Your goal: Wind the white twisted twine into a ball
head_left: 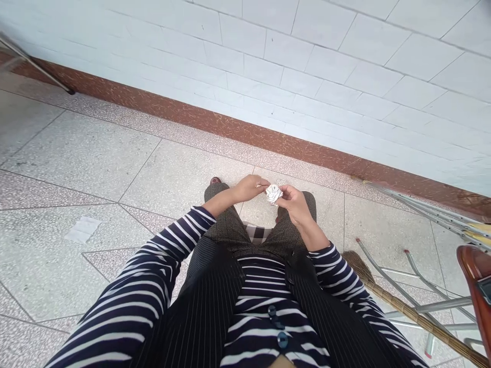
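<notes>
Between my two hands, over my knees, is a small white rose-like flower (273, 193) with dark markings, which looks folded from paper. My right hand (295, 204) grips it from the right, thumb and fingers closed on its side. From the left, my left hand (249, 188) pinches at the flower's edge with thumb and fingertips together. The underside of the flower and part of the fingertips are hidden. A patch with dark specks shows just behind the flower.
A white paper sheet (83, 229) lies on the floor at left. At right are a straw broom (399, 305), a metal-legged frame (425, 308) and a brown wooden table or chair edge (473, 296). A tiled wall (245, 66) rises in front.
</notes>
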Demonstrator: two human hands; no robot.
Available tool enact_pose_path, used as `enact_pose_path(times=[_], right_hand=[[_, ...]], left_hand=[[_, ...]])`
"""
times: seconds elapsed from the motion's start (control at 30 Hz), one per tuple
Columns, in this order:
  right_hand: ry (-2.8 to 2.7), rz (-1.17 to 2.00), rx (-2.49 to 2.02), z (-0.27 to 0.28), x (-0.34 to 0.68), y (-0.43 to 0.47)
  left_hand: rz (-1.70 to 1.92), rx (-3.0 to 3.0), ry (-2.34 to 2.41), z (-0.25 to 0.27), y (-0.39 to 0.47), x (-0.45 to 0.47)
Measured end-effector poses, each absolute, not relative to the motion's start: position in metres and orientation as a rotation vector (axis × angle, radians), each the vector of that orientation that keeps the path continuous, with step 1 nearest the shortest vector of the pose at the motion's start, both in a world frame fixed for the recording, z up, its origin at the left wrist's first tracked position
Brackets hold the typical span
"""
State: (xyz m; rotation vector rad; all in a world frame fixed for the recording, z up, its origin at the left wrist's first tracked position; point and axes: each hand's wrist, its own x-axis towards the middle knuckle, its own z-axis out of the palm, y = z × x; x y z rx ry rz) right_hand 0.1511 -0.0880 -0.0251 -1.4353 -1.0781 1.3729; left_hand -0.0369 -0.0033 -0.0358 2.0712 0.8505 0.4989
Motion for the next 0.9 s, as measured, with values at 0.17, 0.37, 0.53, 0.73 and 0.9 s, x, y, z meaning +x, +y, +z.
enact_pose_path(times=[0.17,0.37,0.53,0.73,0.9], right_hand=[[-0.926,1.257,-1.422,-0.018,0.16,-0.07],[-0.848,1.051,-1.405,-0.003,0.173,-0.042],[-0.824,0.938,-1.321,0.018,0.182,-0.043],[-0.951,0.957,-1.198,0.053,0.181,-0.062],[-1.002,1.039,-1.29,0.045,0.164,-0.071]], left_hand=[[0.466,1.74,0.821,-0.053,-0.027,-0.035],[0.47,1.561,0.748,-0.058,-0.038,-0.034],[0.376,1.742,0.866,-0.065,-0.034,-0.047],[0.404,2.088,1.176,-0.075,0.005,-0.072],[0.77,1.991,1.221,-0.048,0.017,-0.049]])
